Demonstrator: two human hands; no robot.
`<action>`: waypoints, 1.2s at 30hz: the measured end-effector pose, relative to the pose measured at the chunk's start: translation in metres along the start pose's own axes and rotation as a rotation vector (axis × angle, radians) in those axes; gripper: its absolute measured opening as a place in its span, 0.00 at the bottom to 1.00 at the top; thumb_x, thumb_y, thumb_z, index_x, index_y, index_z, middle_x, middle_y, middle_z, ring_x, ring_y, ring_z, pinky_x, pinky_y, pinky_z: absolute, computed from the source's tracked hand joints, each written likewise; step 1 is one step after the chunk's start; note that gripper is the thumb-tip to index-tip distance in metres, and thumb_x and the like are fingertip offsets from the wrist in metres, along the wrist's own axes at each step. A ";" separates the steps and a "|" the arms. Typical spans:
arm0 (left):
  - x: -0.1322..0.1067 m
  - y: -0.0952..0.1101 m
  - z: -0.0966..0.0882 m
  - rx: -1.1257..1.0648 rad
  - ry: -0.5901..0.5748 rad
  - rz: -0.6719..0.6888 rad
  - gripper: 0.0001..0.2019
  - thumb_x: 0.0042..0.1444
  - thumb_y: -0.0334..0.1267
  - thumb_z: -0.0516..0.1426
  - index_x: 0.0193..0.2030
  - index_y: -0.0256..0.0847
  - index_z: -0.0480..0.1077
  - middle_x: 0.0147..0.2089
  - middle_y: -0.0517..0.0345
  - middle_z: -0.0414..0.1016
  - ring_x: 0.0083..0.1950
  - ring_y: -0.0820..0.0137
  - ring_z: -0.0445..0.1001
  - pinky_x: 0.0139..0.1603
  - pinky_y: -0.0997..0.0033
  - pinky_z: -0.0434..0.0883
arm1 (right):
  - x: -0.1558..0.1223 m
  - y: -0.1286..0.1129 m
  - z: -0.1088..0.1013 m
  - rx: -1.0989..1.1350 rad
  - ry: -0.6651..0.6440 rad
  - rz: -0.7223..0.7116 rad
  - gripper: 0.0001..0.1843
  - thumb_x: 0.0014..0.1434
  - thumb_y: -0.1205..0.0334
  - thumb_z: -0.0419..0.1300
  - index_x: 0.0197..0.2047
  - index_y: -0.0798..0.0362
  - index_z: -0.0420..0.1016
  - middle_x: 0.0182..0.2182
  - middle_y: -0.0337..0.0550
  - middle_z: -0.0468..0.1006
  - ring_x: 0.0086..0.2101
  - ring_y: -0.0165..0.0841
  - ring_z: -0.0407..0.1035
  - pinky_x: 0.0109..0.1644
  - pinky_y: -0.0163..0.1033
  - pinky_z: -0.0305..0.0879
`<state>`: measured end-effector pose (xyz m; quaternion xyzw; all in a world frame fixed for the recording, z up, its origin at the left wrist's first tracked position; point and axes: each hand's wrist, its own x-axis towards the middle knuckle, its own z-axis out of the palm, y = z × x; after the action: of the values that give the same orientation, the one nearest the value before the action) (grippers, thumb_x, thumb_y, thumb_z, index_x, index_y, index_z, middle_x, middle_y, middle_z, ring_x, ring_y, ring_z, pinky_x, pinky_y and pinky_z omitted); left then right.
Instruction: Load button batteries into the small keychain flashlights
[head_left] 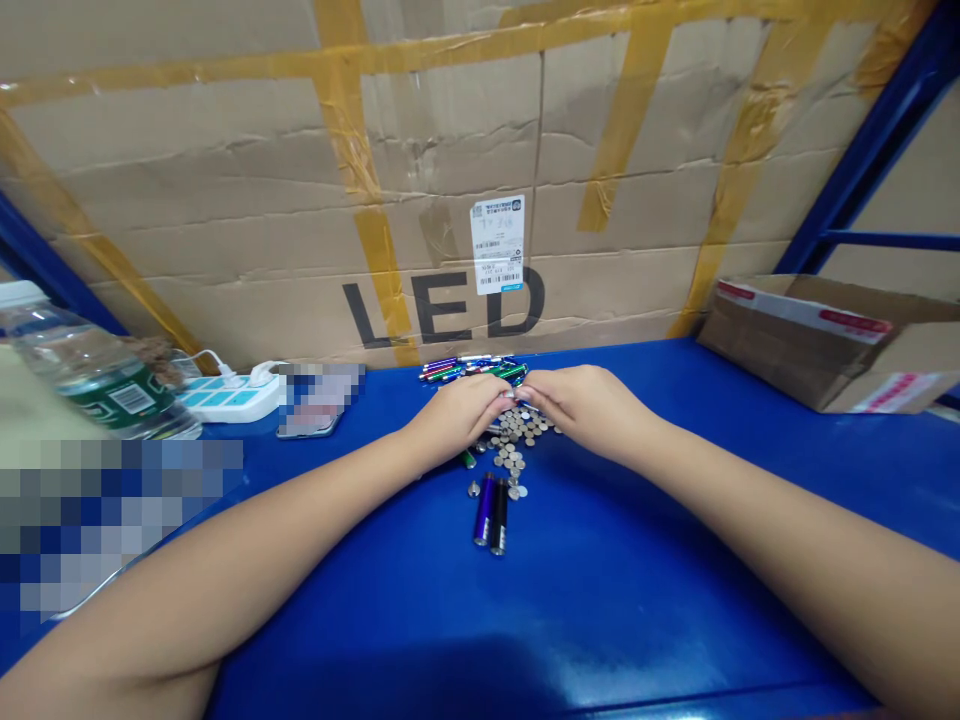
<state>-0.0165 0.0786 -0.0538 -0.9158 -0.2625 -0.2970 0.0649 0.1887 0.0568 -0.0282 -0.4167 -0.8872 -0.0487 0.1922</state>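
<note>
My left hand (456, 412) and my right hand (586, 402) meet fingertip to fingertip over a heap of small silver button cells (519, 440) on the blue shelf surface (615, 580). Both hands have their fingers curled and pinched together on something small that I cannot make out. Two small tube-shaped flashlights, one blue (484, 508) and one black (499, 516), lie side by side just in front of the heap. Behind the hands lies a pile of coloured flashlights (472, 369) in green, purple and silver. A green piece (468, 459) peeks out under my left hand.
A big taped cardboard box marked LED (450, 200) closes off the back. An open cardboard box (825, 340) sits at the right. At the left are a water bottle (90, 375), a white power strip (229, 397) and a phone (311, 415). Blue rack posts (862, 150) frame the shelf.
</note>
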 end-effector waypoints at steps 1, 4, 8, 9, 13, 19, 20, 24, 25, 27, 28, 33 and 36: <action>0.000 0.000 -0.001 0.020 -0.006 0.011 0.18 0.69 0.42 0.41 0.43 0.37 0.69 0.39 0.50 0.76 0.41 0.65 0.74 0.41 0.66 0.71 | 0.000 0.000 0.000 0.048 0.002 -0.003 0.20 0.68 0.52 0.41 0.28 0.51 0.62 0.23 0.39 0.68 0.25 0.31 0.60 0.30 0.36 0.47; 0.000 0.000 -0.002 0.073 -0.031 0.027 0.19 0.69 0.42 0.40 0.41 0.37 0.69 0.38 0.49 0.76 0.40 0.64 0.74 0.41 0.65 0.70 | 0.001 0.001 0.001 0.208 -0.001 -0.014 0.22 0.68 0.52 0.40 0.25 0.51 0.58 0.22 0.37 0.65 0.24 0.29 0.58 0.31 0.35 0.48; 0.000 0.001 -0.001 0.076 -0.066 0.015 0.18 0.69 0.42 0.41 0.41 0.37 0.69 0.38 0.49 0.76 0.41 0.63 0.74 0.41 0.64 0.69 | 0.001 -0.002 -0.002 0.363 -0.030 0.005 0.22 0.67 0.51 0.42 0.24 0.51 0.58 0.20 0.35 0.64 0.24 0.28 0.58 0.32 0.35 0.51; 0.001 0.001 0.000 0.057 -0.063 0.003 0.18 0.69 0.42 0.41 0.41 0.37 0.69 0.39 0.49 0.76 0.41 0.63 0.74 0.42 0.63 0.69 | 0.001 -0.003 -0.003 0.380 -0.035 0.024 0.22 0.67 0.51 0.42 0.24 0.51 0.59 0.20 0.35 0.65 0.24 0.28 0.58 0.32 0.35 0.52; 0.003 0.005 0.002 -0.084 0.019 -0.136 0.15 0.68 0.42 0.43 0.42 0.38 0.67 0.39 0.51 0.74 0.42 0.64 0.73 0.43 0.63 0.68 | 0.002 0.001 -0.009 0.323 -0.068 0.100 0.23 0.67 0.49 0.42 0.26 0.51 0.64 0.23 0.38 0.71 0.26 0.30 0.63 0.32 0.35 0.53; 0.003 0.001 0.005 -0.296 0.153 -0.423 0.08 0.66 0.37 0.44 0.45 0.38 0.60 0.39 0.52 0.73 0.38 0.67 0.72 0.42 0.64 0.69 | 0.001 0.030 -0.018 -0.049 -0.296 0.238 0.12 0.61 0.55 0.53 0.35 0.51 0.75 0.32 0.44 0.79 0.31 0.33 0.69 0.32 0.36 0.57; 0.003 0.000 0.006 -0.333 0.156 -0.440 0.07 0.66 0.37 0.44 0.46 0.38 0.59 0.40 0.51 0.73 0.39 0.67 0.72 0.42 0.63 0.69 | 0.000 0.035 -0.020 -0.080 -0.325 0.265 0.11 0.60 0.57 0.54 0.35 0.51 0.75 0.33 0.44 0.79 0.31 0.33 0.70 0.32 0.36 0.58; 0.003 -0.001 0.009 -0.439 0.166 -0.429 0.06 0.65 0.36 0.46 0.47 0.39 0.57 0.45 0.47 0.73 0.44 0.66 0.74 0.47 0.59 0.69 | -0.004 0.047 -0.030 -0.091 -0.397 0.356 0.09 0.55 0.66 0.55 0.36 0.49 0.76 0.35 0.41 0.80 0.33 0.33 0.70 0.34 0.35 0.61; 0.003 -0.001 0.010 -0.460 0.166 -0.425 0.06 0.65 0.36 0.46 0.47 0.39 0.57 0.46 0.47 0.73 0.45 0.65 0.74 0.48 0.59 0.69 | -0.005 0.049 -0.032 -0.087 -0.415 0.373 0.10 0.54 0.68 0.55 0.35 0.49 0.77 0.35 0.40 0.80 0.33 0.33 0.70 0.34 0.35 0.62; 0.003 0.000 0.010 -0.485 0.165 -0.415 0.06 0.65 0.36 0.46 0.47 0.39 0.57 0.46 0.46 0.73 0.47 0.65 0.74 0.50 0.58 0.69 | -0.008 0.051 -0.035 -0.084 -0.458 0.389 0.11 0.53 0.69 0.55 0.35 0.49 0.77 0.35 0.41 0.80 0.33 0.33 0.71 0.34 0.35 0.62; 0.003 0.000 0.010 -0.487 0.167 -0.406 0.06 0.65 0.36 0.46 0.47 0.39 0.56 0.46 0.47 0.73 0.48 0.65 0.73 0.50 0.58 0.69 | -0.009 0.052 -0.036 -0.085 -0.480 0.386 0.11 0.53 0.69 0.55 0.35 0.49 0.77 0.35 0.41 0.79 0.33 0.34 0.71 0.34 0.36 0.63; 0.001 -0.001 0.011 -0.477 0.151 -0.387 0.08 0.66 0.39 0.47 0.48 0.40 0.57 0.46 0.47 0.73 0.50 0.64 0.73 0.52 0.57 0.69 | -0.013 0.057 -0.036 -0.112 -0.536 0.373 0.11 0.51 0.70 0.58 0.36 0.50 0.79 0.37 0.45 0.79 0.34 0.35 0.70 0.34 0.36 0.61; 0.001 0.000 0.010 -0.443 0.116 -0.385 0.08 0.65 0.40 0.48 0.48 0.40 0.57 0.46 0.46 0.73 0.50 0.63 0.73 0.50 0.56 0.69 | -0.016 0.058 -0.040 -0.107 -0.548 0.396 0.09 0.51 0.69 0.60 0.35 0.51 0.79 0.36 0.46 0.79 0.33 0.34 0.69 0.33 0.36 0.59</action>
<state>-0.0102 0.0819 -0.0616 -0.8225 -0.3560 -0.4059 -0.1789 0.2541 0.0730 -0.0019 -0.5880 -0.8039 0.0571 -0.0697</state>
